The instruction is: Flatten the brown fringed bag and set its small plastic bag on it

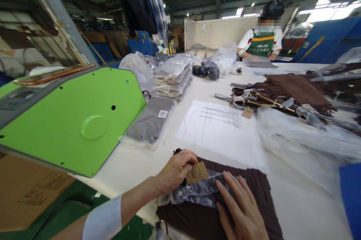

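A dark brown fringed bag lies on the white table right in front of me. Across its middle runs a strip of crinkled clear plastic. My left hand pinches a small tan cardboard tag between thumb and fingers, just above the plastic. Flat over the plastic and the brown material rests my right hand, fingers stretched out and slightly apart. Its palm covers part of the bag, so what lies beneath is hidden.
Printed paper sheets lie beyond the bag. At left are a green machine, a grey bagged item and a stack of bagged goods. More brown fringed bags and plastic bags lie right. A co-worker stands across the table.
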### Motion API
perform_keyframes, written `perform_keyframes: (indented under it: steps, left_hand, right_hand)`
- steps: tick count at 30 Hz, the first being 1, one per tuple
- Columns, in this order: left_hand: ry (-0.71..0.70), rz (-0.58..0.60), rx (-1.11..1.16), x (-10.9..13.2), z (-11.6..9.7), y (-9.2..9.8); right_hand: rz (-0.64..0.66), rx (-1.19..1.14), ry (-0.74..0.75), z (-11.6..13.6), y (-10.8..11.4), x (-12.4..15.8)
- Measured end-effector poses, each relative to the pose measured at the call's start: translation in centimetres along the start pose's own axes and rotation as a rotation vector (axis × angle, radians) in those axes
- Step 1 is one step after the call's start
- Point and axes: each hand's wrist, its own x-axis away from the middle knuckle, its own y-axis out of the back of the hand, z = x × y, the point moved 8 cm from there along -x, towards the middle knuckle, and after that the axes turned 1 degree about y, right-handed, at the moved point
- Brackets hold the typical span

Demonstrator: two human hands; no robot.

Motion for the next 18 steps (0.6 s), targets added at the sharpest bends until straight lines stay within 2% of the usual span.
perform_keyframes:
  steps: [4, 7, 14, 18]
  left_hand:
    - [0.052, -0.003, 0.003, 0.0, 0.6, 0.0]
    - [0.012, 0.06, -0.021, 0.2, 0.2, -0.5]
    - [-0.306, 0.291, -0.188, 1.0, -1.5, -3.1]
    - [-0.422, 0.252, -0.339, 1.4, -2.3, -2.9]
  right_hand:
    - [-0.041, -0.02, 0.015, 0.1, 0.4, 0.2]
    - [-0.054, -0.033, 0.025, 0.2, 0.6, 0.3]
    - [-0.008, 0.104, 0.006, -0.3, -0.1, -0.1]
    - [0.069, 0.205, 0.033, -0.6, -0.3, 0.5]
